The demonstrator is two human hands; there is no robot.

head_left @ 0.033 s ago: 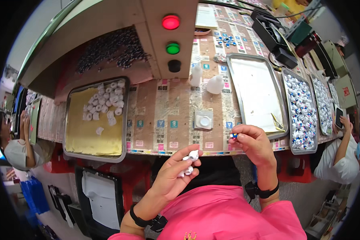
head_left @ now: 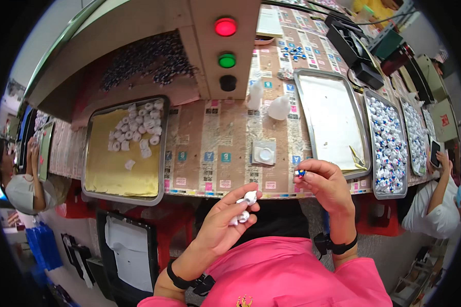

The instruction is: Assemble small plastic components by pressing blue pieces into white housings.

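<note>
My left hand [head_left: 221,220] is closed around several small white rounded pieces [head_left: 247,200], which show between the thumb and fingers just off the table's front edge. A little to the right, my right hand [head_left: 327,187] pinches a small blue-and-white piece [head_left: 300,173] with a touch of yellow between thumb and forefinger. The two hands are apart. Between and beyond them a small square pad with a round white dish [head_left: 264,154] lies on the table.
At left a metal tray [head_left: 162,148] holds loose white pieces on yellow lining. A white-lined tray [head_left: 333,123] and a tray of blue-and-white pieces [head_left: 386,146] stand right. Squeeze bottles [head_left: 279,107] stand behind the dish. A cabinet with lit buttons [head_left: 225,26] overhangs the table. People sit at both sides.
The whole view has shifted slightly, so the table and trays appear a little further right. Both hands keep their grips, with hardly any movement.
</note>
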